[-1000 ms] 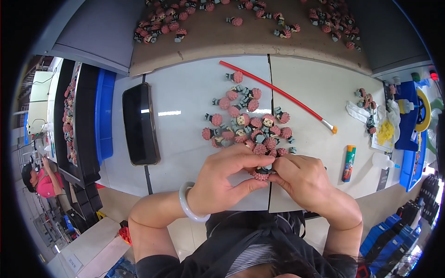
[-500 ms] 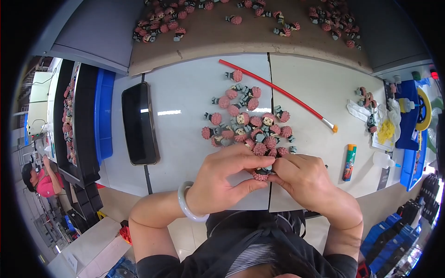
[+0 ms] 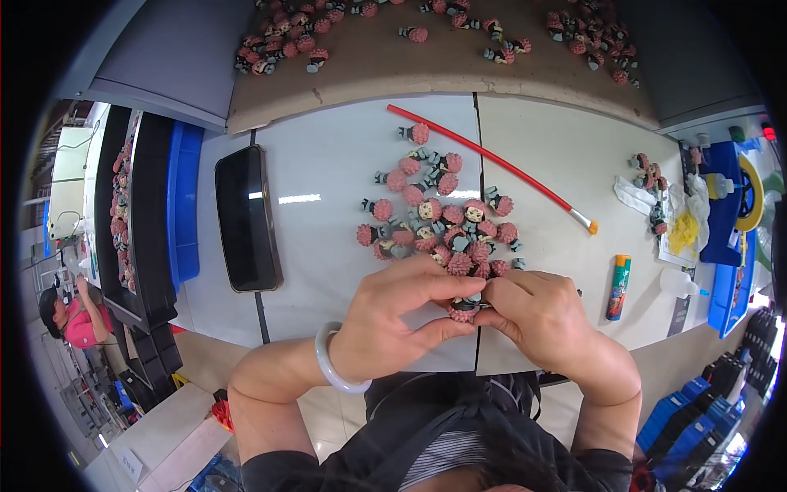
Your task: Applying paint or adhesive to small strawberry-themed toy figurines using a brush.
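Observation:
Between my two hands, close to the table's front edge, is a small figurine (image 3: 463,310) with pink textured hair. My left hand (image 3: 402,307) pinches it between thumb and bent fingers; a pale bangle circles that wrist. My right hand (image 3: 529,312) is closed against the figurine's other side, fingers and thumb pressed together; whether it also grips a small tool is hidden. Just beyond my fingers lies a loose pile of similar figurines (image 3: 459,238), pink-haired with dark and grey-blue bodies, tipped in different directions.
A red-handled brush (image 3: 508,164) lies slantwise behind the pile. To the left are a black phone (image 3: 247,221) and a blue bin (image 3: 187,205). On the right stand a green-and-orange tube (image 3: 619,287) and a white bottle (image 3: 677,284). More figurines cover the brown shelf (image 3: 369,66). A person (image 3: 82,320) sits far left.
The figurine has turned slightly between my fingers, showing more of its hair. My right hand has shifted only a little; the pile and the other things stay put.

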A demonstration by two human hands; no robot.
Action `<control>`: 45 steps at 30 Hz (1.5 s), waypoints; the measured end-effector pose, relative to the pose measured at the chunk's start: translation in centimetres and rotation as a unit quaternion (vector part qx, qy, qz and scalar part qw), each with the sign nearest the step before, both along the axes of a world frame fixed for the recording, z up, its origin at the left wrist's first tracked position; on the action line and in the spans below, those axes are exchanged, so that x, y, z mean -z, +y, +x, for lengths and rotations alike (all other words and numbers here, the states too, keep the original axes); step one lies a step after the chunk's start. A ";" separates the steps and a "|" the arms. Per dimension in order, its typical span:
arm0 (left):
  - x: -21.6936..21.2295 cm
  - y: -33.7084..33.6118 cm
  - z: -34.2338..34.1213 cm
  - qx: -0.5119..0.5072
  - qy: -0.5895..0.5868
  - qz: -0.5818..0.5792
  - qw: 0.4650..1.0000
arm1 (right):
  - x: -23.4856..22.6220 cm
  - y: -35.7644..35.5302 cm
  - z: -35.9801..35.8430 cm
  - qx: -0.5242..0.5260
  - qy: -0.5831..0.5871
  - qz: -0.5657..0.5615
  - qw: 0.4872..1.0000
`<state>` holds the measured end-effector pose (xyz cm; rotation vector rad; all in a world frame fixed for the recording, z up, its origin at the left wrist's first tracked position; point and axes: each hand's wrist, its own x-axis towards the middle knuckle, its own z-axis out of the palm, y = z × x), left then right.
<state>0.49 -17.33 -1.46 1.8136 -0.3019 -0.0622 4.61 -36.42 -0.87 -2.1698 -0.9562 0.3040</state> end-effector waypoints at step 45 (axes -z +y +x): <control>-0.1 0.1 -0.1 0.017 0.000 -0.004 1.000 | 0.2 0.0 0.0 -0.012 -0.024 0.004 1.000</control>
